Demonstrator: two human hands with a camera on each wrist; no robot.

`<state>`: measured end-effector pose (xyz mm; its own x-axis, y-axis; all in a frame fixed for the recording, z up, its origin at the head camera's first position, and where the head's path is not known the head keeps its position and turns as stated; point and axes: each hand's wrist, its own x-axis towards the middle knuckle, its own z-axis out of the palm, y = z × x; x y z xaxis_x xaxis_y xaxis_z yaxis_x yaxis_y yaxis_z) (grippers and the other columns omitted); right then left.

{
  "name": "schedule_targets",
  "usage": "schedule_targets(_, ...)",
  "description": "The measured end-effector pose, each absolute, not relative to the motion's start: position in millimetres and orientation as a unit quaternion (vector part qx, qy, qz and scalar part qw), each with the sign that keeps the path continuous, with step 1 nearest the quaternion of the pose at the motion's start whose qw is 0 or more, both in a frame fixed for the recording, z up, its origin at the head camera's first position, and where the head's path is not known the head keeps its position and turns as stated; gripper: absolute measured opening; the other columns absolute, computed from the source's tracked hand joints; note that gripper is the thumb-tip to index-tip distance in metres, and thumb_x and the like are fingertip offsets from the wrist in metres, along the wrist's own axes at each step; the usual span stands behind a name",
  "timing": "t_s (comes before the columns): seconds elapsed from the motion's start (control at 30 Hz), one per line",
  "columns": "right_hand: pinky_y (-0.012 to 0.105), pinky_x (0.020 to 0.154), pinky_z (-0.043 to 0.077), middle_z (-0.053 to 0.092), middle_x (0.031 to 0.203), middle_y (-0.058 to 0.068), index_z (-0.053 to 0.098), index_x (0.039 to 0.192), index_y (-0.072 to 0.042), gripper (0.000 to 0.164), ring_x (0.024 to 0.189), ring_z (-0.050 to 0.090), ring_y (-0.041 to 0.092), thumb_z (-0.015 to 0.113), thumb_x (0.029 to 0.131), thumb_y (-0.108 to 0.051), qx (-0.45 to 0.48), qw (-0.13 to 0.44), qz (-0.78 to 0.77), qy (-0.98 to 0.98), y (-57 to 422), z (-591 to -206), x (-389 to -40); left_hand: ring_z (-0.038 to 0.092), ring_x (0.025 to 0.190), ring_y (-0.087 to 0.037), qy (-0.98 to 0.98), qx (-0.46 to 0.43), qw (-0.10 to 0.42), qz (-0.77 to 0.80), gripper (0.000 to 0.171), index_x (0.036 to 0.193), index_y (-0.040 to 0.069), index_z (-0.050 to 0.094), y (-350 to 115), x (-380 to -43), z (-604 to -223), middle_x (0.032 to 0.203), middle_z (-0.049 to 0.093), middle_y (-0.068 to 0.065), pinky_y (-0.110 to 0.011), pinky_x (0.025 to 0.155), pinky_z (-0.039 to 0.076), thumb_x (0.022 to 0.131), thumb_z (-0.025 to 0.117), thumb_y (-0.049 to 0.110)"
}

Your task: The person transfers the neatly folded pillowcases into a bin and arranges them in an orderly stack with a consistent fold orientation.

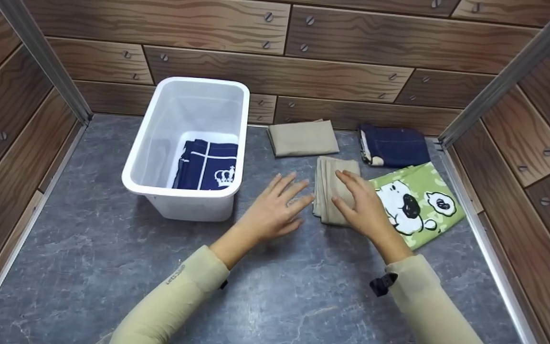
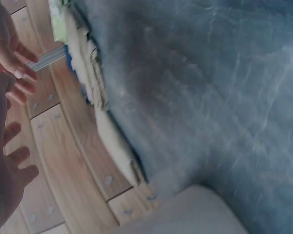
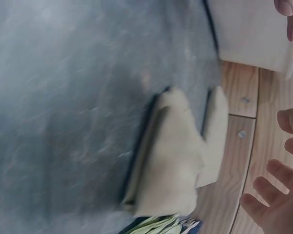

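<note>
Wood-patterned panels (image 1: 351, 67) enclose a grey desk (image 1: 303, 296). On it lies a folded beige cloth (image 1: 326, 186); the right hand (image 1: 364, 205) hovers above, fingers parted and empty. The left hand (image 1: 277, 210), fingers spread, hangs just left. Right of the cloth sits green dog-print fabric (image 1: 420, 203); behind, a second beige bundle (image 1: 303, 138) and a navy one (image 1: 396, 146). Farther left, a white bin (image 1: 194, 208) contains crown-printed navy fabric (image 1: 208, 165).

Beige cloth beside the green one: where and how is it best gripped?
Likely the left edge of the beige cloth, coming in low from the left: its stacked folds show there, with bare floor alongside, whereas the green cloth lies to its right. Pinching every layer together should keep it folded.
</note>
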<state>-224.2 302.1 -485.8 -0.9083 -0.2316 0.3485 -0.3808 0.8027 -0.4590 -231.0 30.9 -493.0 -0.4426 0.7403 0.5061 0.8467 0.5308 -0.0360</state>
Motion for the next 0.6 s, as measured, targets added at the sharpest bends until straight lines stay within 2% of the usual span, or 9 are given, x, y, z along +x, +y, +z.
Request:
schedule_targets(0.13,0.064,0.113,0.03,0.043,0.152,0.022,0.045,0.15,-0.011,0.068,0.14,0.036,0.047,0.072,0.091,-0.031,0.171,0.126,0.211,-0.954,310.8,-496.1,-219.4,0.024,0.148,-0.042,-0.863,-0.467,0.186,-0.053,0.068,0.154,0.021,0.039,39.6,-233.5,-502.5,0.162,0.028,-0.015,-0.057,0.121,0.02,0.098,0.05,0.057)
schedule_targets(0.27,0.067,0.115,0.022,0.033,0.159,0.02,0.038,0.155,-0.015,0.076,0.145,0.023,0.051,0.07,0.091,-0.041,0.171,0.102,0.18,-0.963,318.3,-504.7,-214.3,0.016,0.151,-0.041,-0.878,-0.458,0.135,-0.033,0.075,0.158,0.023,0.03,48.0,-236.3,-509.7,0.165,0.017,-0.015,-0.056,0.122,0.016,0.098,0.038,0.066)
schedule_targets(0.4,0.068,0.116,0.019,0.026,0.162,0.017,0.033,0.157,-0.017,0.081,0.147,0.016,0.05,0.068,0.091,-0.048,0.169,0.076,0.176,-0.967,324.9,-513.9,-210.0,0.013,0.152,-0.04,-0.885,-0.452,0.1,-0.046,0.079,0.159,0.023,0.027,55.0,-237.0,-515.6,0.166,0.014,-0.013,-0.056,0.122,0.016,0.096,0.035,0.07)
schedule_targets(0.6,0.069,0.115,0.02,0.023,0.164,0.017,0.029,0.158,-0.019,0.085,0.148,0.014,0.049,0.065,0.091,-0.055,0.173,0.037,0.169,-0.97,331.1,-523.9,-204.0,0.011,0.152,-0.039,-0.884,-0.458,0.075,-0.058,0.081,0.158,0.023,0.03,65.9,-236.9,-523.4,0.167,0.014,-0.012,-0.056,0.122,0.015,0.095,0.034,0.073)
